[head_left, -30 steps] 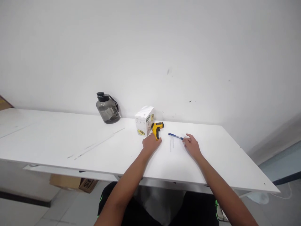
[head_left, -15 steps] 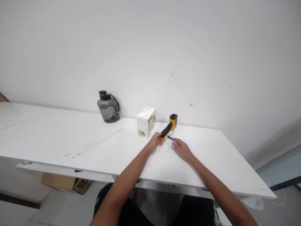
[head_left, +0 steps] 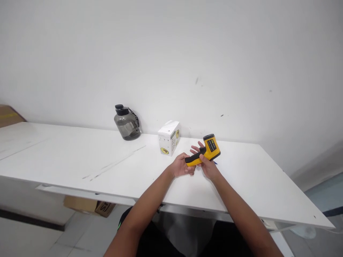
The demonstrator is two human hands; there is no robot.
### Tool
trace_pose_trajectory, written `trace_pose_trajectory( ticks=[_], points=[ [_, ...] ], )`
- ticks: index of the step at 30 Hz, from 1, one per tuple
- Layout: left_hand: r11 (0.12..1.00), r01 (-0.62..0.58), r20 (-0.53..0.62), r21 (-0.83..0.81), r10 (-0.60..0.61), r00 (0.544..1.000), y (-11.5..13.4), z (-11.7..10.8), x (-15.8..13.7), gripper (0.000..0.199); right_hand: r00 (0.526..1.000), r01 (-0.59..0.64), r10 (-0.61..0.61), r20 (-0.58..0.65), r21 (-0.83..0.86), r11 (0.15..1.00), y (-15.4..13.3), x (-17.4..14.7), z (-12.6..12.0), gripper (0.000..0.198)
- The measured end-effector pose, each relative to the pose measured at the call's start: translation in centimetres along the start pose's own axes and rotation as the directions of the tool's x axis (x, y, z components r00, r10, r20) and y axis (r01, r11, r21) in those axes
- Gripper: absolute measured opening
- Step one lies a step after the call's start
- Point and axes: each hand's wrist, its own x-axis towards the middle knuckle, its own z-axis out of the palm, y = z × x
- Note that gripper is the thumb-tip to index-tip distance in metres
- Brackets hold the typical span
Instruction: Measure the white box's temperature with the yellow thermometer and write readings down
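Observation:
A yellow and black infrared thermometer gun (head_left: 213,148) is held above the white table (head_left: 107,157), its label side facing up toward me. My left hand (head_left: 182,166) is closed round the end of its black and yellow handle. My right hand (head_left: 209,168) grips it where handle meets head, thumb on the near side, other fingers stretched out behind. A small bit of a blue pen (head_left: 215,163) shows just right of my right hand; the rest is hidden, and I cannot tell whether it lies on the table.
Left of my hands stands a white box (head_left: 168,139) with avocado pictures. A grey see-through jug (head_left: 127,125) with a black lid stands farther left by the wall. One cardboard box (head_left: 9,116) sits at the far left, another (head_left: 80,204) below the table.
My right hand has moved from beside the blue pen onto the thermometer gun. The gun has turned to show its label side and shifted right. The view has shifted slightly.

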Motion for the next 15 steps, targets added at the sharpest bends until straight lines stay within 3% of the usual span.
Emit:
trace_pose_trajectory(
  ticks=[3,5,8,11,13,15],
  points=[
    [0.962,-0.044,-0.173,0.270,0.093,0.981,-0.9,0.4,0.6,0.045,0.998,0.005,-0.006,-0.066,-0.011,1.000,0.2,-0.3,-0.3,0.068],
    [0.796,-0.043,-0.338,0.603,0.304,0.891,-1.4,0.3,0.7,0.041,0.992,0.015,-0.019,-0.121,-0.034,0.999,0.5,-0.2,-0.4,0.066],
    [0.440,0.104,-0.399,0.892,0.659,0.638,-1.5,-0.4,0.2,0.026,0.978,0.038,-0.047,-0.201,-0.051,0.998,1.2,0.0,-0.5,0.061],
    [0.307,0.135,-0.334,0.942,0.892,0.304,-0.9,-1.5,-0.5,0.026,0.972,0.023,-0.035,-0.234,-0.052,0.998,1.9,0.1,-0.2,0.055],
    [0.216,0.165,-0.230,0.962,0.971,0.069,-0.3,-2.1,-0.8,0.027,0.972,-0.022,0.007,-0.234,-0.062,0.998,2.3,-0.1,0.1,0.053],
    [0.205,0.235,-0.190,0.950,0.978,-0.084,0.1,-2.8,-0.8,0.044,0.976,-0.076,0.057,-0.210,-0.083,0.994,2.6,-0.4,0.5,0.052]
  ],
)
